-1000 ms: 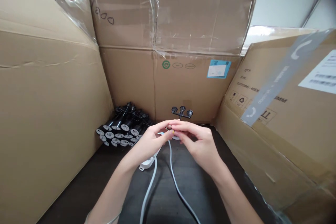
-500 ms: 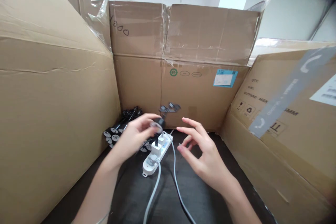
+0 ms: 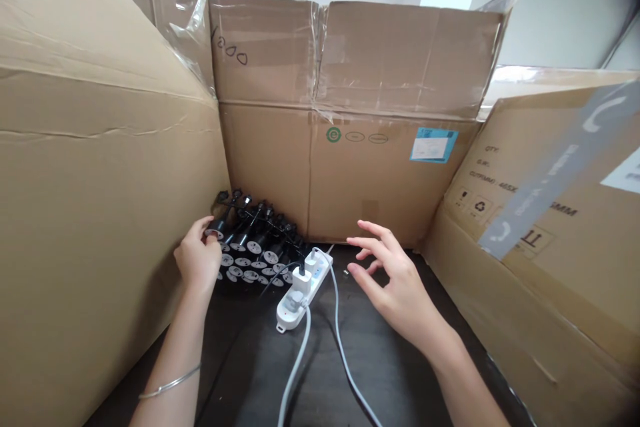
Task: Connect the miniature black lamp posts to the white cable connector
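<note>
My left hand point(image 3: 199, 253) is at the upper left of the pile, its fingers closed around a black stand-like device point(image 3: 218, 225) with a round, white-labelled base. That device lies on the pile of similar black devices point(image 3: 257, 247), stacked on their sides with the round bases facing me. My right hand point(image 3: 387, 273) hovers right of the white power strip point(image 3: 319, 280), fingers spread and holding nothing visible. Close to its thumb tip is a tiny whitish piece point(image 3: 345, 272), too small to name. White plugs point(image 3: 301, 279) sit in the strip.
Cardboard walls rise at the left point(image 3: 110, 213), back point(image 3: 370, 180) and right point(image 3: 540, 267) of the dark tabletop point(image 3: 255, 373). A white cord point(image 3: 295, 373) and a grey cable point(image 3: 345, 367) run from the strip towards me. A thin black cable point(image 3: 235, 340) lies to its left.
My left hand has carried the black device from above the power strip leftwards onto the top of the pile. My right hand stays nearly in place, with its fingers still apart.
</note>
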Tool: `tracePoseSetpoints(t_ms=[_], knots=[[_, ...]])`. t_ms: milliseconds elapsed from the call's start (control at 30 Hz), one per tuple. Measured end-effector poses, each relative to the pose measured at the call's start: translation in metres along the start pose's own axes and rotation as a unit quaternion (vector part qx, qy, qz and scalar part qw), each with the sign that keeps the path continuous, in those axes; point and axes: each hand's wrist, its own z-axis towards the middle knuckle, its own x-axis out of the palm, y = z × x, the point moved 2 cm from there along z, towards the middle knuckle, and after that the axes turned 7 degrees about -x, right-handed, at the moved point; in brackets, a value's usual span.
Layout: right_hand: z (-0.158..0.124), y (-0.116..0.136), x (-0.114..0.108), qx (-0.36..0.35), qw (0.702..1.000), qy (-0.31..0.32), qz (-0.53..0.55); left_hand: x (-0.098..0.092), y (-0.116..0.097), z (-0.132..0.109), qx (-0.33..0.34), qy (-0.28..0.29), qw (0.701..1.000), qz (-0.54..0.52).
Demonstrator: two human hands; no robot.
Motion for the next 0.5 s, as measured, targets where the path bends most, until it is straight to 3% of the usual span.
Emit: tracePoseSetpoints(t_ms=[200,367,500], knots=[[0.001,0.003,-0.004,0.001,1.000,0.012,0.005,-0.002,0.001,-0.008,0.002,-0.036,0.992,0.121],[0.002,0.000,-0.001,-0.001,1.000,0.013,0.001,-0.001,0.000,-0.016,0.051,-0.086,0.985,0.142],[0.002,0.003,-0.001,-0.005,1.000,0.006,0.001,-0.001,-0.004,-0.019,0.071,-0.082,0.984,0.141]])
